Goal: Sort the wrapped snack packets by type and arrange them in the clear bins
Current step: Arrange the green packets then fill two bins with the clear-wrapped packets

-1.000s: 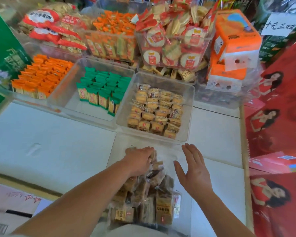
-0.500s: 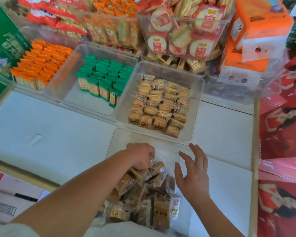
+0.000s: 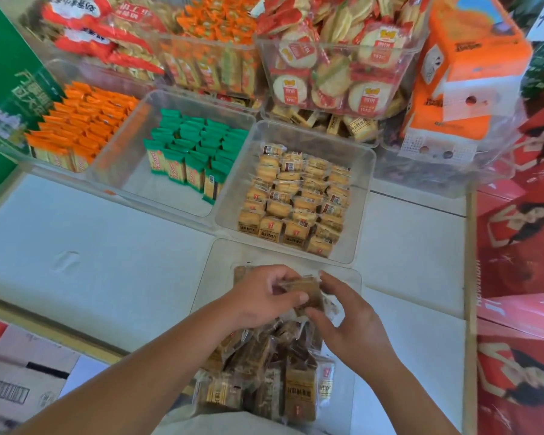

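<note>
Over the near clear bin [image 3: 215, 255], at the table's front edge, both my hands meet on one brown packet [image 3: 307, 291]. L hand [image 3: 264, 298] has it: fingers curled over the top and thumb pressed across its face, so it's clamped and held just above the pile of brown packets [image 3: 264, 368], which fills the bin's near half in no order. R hand [image 3: 350, 323] comes in from the other side w/ fingers loosely spread, forefinger at the packet's top right corner and thumb at its lower edge. It's touching, but whether R really pinches it I can't tell (bit of blur there).

Just beyond, right up against the near bin, sits the tan-packet bin [image 3: 363, 196]. Its tan packets [image 3: 296, 199] lie in tidy rows, labels up, w/ a bare strip along the right wall. Left of that, the green-packet bin [image 3: 129, 174] holds green packets [image 3: 195, 149] standing on edge in its far right part. Further left, orange packets [image 3: 82, 120] stand in rows in a bin of their own.

Behind these is a raised row of bins, incl. one heaped w/ round crackers [image 3: 327, 76] in red-and-clear wraps. Orange tissue packs [image 3: 465, 64] are stacked at far right. White tabletop [image 3: 76, 246] lies under all the bins, and red printed boxes [image 3: 522, 252] line its right edge.
</note>
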`<state>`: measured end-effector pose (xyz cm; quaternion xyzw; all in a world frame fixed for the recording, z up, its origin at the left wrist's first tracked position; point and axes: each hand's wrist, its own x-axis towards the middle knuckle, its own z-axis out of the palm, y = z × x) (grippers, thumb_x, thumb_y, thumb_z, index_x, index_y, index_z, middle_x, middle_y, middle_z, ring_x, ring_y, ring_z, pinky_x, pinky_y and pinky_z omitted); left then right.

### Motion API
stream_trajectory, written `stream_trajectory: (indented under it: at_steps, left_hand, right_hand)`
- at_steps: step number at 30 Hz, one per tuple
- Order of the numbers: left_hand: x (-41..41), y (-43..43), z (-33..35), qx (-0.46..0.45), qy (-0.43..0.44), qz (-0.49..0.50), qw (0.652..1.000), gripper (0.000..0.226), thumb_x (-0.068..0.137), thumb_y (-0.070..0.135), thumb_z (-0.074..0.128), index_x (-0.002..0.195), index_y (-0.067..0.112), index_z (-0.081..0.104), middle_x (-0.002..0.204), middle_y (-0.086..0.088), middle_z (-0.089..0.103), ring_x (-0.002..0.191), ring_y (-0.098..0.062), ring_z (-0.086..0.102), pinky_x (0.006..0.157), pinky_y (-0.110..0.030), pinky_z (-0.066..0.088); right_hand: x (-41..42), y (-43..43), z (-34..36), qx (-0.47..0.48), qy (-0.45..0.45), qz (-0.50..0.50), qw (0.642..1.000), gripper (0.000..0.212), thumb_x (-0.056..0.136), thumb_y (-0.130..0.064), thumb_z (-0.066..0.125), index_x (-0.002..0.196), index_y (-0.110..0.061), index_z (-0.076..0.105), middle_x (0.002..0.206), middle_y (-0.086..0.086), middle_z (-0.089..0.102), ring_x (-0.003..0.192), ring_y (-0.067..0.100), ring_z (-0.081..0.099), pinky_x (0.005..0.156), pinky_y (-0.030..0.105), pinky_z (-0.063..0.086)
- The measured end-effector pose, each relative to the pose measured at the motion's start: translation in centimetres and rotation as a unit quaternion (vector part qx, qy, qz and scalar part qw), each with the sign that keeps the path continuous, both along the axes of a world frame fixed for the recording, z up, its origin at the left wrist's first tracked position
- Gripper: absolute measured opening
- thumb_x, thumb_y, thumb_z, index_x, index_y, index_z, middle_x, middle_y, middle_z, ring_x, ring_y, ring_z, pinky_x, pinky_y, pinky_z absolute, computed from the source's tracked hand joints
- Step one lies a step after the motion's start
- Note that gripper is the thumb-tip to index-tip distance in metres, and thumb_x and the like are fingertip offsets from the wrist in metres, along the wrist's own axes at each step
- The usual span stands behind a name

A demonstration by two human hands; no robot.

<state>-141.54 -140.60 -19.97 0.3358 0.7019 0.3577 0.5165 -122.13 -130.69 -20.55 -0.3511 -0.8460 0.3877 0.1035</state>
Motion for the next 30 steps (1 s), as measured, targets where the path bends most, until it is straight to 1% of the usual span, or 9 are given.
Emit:
stream_trajectory:
  at_steps: [3,6,10,13,17,21,23,26,30]
  left_hand:
    - [0.6,0.6,0.6,0.009,-0.041,0.012,0.999,0.027,0.092,0.03,0.078,0.117,0.036,0.07,0.109,0.012,0.075,0.101,-0.004,0.072,0.096,-0.037,0.059]
    - [0.9,1.0,0.0,-0.021,-0.052,0.04,0.998,0.034,0.095,0.032,0.072,0.128,0.034,0.064,0.112,0.011,0.074,0.102,-0.008,0.073,0.099,-0.041,0.057]
    - [1.1,1.9,-1.6,-0.109,0.213,-0.149,0.959,0.052,0.099,0.035,0.061,0.149,0.03,0.047,0.151,0.005,0.051,0.13,-0.017,0.057,0.109,-0.039,0.048]
    - [2.3,3.5,-2.3,-0.094,0.252,-0.223,0.937,0.071,0.1,0.026,0.06,0.161,0.033,0.025,0.165,0.006,0.029,0.138,-0.025,0.049,0.111,-0.042,0.045]
    - [3.6,5.3,-3.9,-0.1,0.269,-0.228,0.931,0.059,0.097,0.026,0.063,0.15,0.032,0.036,0.149,0.0,0.048,0.12,-0.027,0.059,0.099,-0.043,0.051]
    - [4.7,5.3,-4.7,-0.079,0.283,-0.232,0.927,0.037,0.092,0.029,0.07,0.12,0.027,0.045,0.111,0.004,0.059,0.089,-0.02,0.055,0.075,-0.034,0.044]
    - [5.2,5.5,-4.8,-0.077,0.29,-0.252,0.92,0.048,0.093,0.025,0.07,0.132,0.027,0.04,0.104,0.001,0.06,0.096,-0.026,0.062,0.077,-0.036,0.046]
    - [5.5,5.8,-5.0,-0.072,0.322,-0.309,0.892,0.07,0.094,0.028,0.071,0.153,0.029,0.033,0.123,-0.004,0.058,0.113,-0.027,0.059,0.089,-0.041,0.051]
    - [5.1,5.7,-5.4,-0.067,0.326,-0.319,0.887,0.042,0.092,0.034,0.073,0.13,0.025,0.058,0.121,-0.001,0.053,0.112,-0.023,0.056,0.089,-0.039,0.05]
  right_hand:
    - [0.3,0.3,1.2,-0.121,-0.005,-0.056,0.991,0.053,0.086,-0.019,0.081,0.132,-0.035,0.059,0.111,-0.016,0.071,0.099,-0.002,0.066,0.084,0.017,0.054]
    - [1.1,0.5,2.6,-0.173,0.013,-0.157,0.972,0.039,0.084,-0.019,0.082,0.117,-0.032,0.066,0.096,-0.017,0.072,0.086,0.002,0.066,0.073,0.014,0.052]
    - [2.6,0.8,2.8,-0.259,0.097,-0.297,0.914,0.024,0.084,-0.012,0.081,0.095,-0.019,0.061,0.087,0.0,0.071,0.074,0.014,0.065,0.068,0.025,0.052]
    - [3.3,0.8,2.5,-0.31,0.135,-0.348,0.875,0.024,0.086,-0.009,0.08,0.096,-0.01,0.059,0.095,0.018,0.069,0.084,0.024,0.067,0.076,0.036,0.052]
    - [3.6,1.0,3.0,-0.372,0.154,-0.338,0.85,0.03,0.091,-0.014,0.075,0.118,-0.016,0.063,0.103,0.011,0.077,0.1,0.033,0.072,0.09,0.05,0.057]
    - [4.0,1.4,3.4,-0.379,0.158,-0.333,0.849,0.026,0.097,-0.012,0.067,0.121,-0.014,0.061,0.105,0.011,0.077,0.1,0.034,0.073,0.084,0.046,0.058]
    - [4.3,1.6,3.5,-0.376,0.152,-0.335,0.851,0.023,0.098,-0.007,0.063,0.121,-0.012,0.061,0.104,0.012,0.077,0.098,0.034,0.073,0.079,0.042,0.057]
    - [4.4,1.6,3.8,-0.363,0.141,-0.328,0.861,0.026,0.097,-0.002,0.063,0.119,-0.014,0.061,0.102,0.011,0.077,0.098,0.034,0.073,0.082,0.046,0.058]
    - [4.5,1.3,4.0,-0.327,0.125,-0.335,0.874,0.028,0.094,-0.007,0.068,0.116,-0.023,0.06,0.099,0.005,0.078,0.098,0.029,0.072,0.091,0.048,0.057]
